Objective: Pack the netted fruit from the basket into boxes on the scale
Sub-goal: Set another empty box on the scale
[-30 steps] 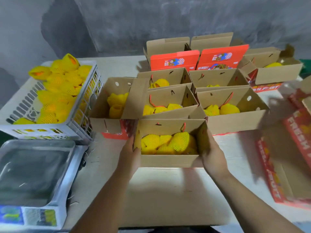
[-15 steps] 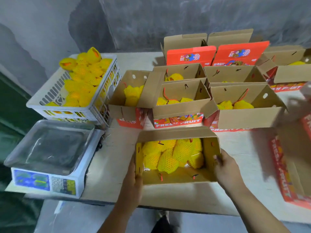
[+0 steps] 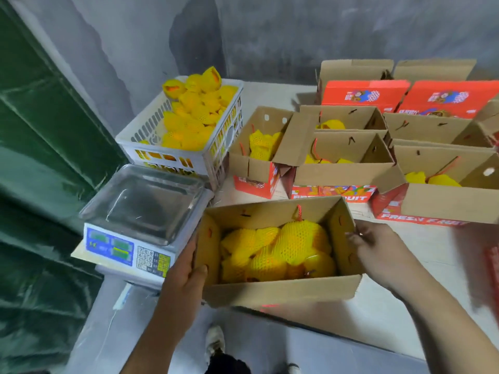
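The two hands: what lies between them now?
In the head view, an open cardboard box of netted fruit lies between the left hand and right hand, which grip its ends.

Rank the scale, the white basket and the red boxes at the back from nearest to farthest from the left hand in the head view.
1. Scale: just left of the left hand, beside the box it holds.
2. White basket: behind the scale, farther back on the left.
3. Red boxes: at the back right, by the wall.
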Available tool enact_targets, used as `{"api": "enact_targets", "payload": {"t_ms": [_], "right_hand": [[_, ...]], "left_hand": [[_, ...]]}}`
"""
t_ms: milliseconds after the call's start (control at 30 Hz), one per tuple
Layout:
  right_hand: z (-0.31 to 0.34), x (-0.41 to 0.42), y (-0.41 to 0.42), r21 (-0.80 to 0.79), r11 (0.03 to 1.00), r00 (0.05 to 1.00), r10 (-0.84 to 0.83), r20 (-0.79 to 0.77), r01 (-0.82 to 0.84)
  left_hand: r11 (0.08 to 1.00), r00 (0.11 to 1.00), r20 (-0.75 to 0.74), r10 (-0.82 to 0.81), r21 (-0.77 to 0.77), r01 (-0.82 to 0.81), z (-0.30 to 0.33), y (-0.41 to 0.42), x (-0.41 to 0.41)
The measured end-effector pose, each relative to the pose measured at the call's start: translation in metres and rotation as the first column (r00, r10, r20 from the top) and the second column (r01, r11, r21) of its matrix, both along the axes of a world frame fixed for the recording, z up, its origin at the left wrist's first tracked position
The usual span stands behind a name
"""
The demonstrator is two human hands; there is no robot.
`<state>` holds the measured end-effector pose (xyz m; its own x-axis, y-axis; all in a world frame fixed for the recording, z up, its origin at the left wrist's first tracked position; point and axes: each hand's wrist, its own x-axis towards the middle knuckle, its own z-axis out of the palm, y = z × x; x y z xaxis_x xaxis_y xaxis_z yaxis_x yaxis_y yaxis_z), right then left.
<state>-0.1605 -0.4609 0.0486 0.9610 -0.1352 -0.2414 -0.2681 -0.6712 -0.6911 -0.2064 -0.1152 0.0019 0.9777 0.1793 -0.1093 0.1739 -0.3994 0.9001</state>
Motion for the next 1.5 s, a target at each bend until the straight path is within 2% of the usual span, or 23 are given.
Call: {"api": "enact_targets", "payload": {"t_ms": [100, 233, 400, 500, 667, 800, 933, 1100, 1267, 1400, 1500], "right_hand": [[0.027, 0.017, 0.036, 0.022, 1.0, 0.998, 0.017, 0.064, -0.019], [0.046, 0.041, 0.112, 0.074, 0.997, 0.994, -0.012, 0.112, 0.004], [0.049, 0.077, 0.229, 0.135, 0.99, 0.993, -0.048, 0.112, 0.033], [0.042, 0.098, 0.291, 0.181, 0.982, 0.991, -0.08, 0.111, 0.059], [0.024, 0.124, 0.362, 0.158, 0.981, 0.986, -0.129, 0.109, 0.111], [0.022, 0.142, 0.396, 0.085, 0.995, 0.988, -0.064, 0.138, 0.053], [0.021, 0.159, 0.406, 0.081, 0.989, 0.988, -0.13, 0.089, 0.123], [0.006, 0.157, 0.422, -0.072, 0.987, 0.988, -0.137, 0.067, 0.142], [-0.003, 0.153, 0.418, 0.078, 0.979, 0.982, -0.191, 0.009, 0.19], [0.005, 0.149, 0.419, -0.091, 0.988, 0.964, -0.097, 0.246, 0.123], [0.012, 0.151, 0.422, -0.158, 0.987, 0.946, 0.052, 0.32, -0.001]], "left_hand": [[0.999, 0.995, 0.092, -0.034, -0.024, 0.037, 0.023, 0.047, 0.017], [0.997, 0.988, 0.136, -0.071, -0.029, 0.075, 0.046, 0.128, 0.054], [0.999, 0.988, 0.15, -0.043, 0.023, 0.04, 0.059, 0.236, 0.108], [0.993, 0.984, 0.169, -0.06, 0.111, 0.042, 0.066, 0.29, 0.138], [0.979, 0.987, 0.132, -0.097, 0.19, 0.071, 0.062, 0.353, 0.189], [0.998, 0.998, 0.015, -0.054, 0.018, 0.054, 0.044, 0.372, 0.226], [0.996, 0.998, -0.031, -0.05, 0.073, 0.052, 0.032, 0.379, 0.249], [0.999, 0.999, -0.025, 0.029, 0.031, -0.028, 0.027, 0.376, 0.266], [0.997, 0.999, 0.006, 0.046, 0.057, -0.046, 0.022, 0.376, 0.266], [0.961, 0.987, 0.111, 0.117, 0.238, -0.141, 0.032, 0.38, 0.249], [0.943, 0.968, 0.241, 0.068, 0.301, -0.141, 0.041, 0.377, 0.23]]}}
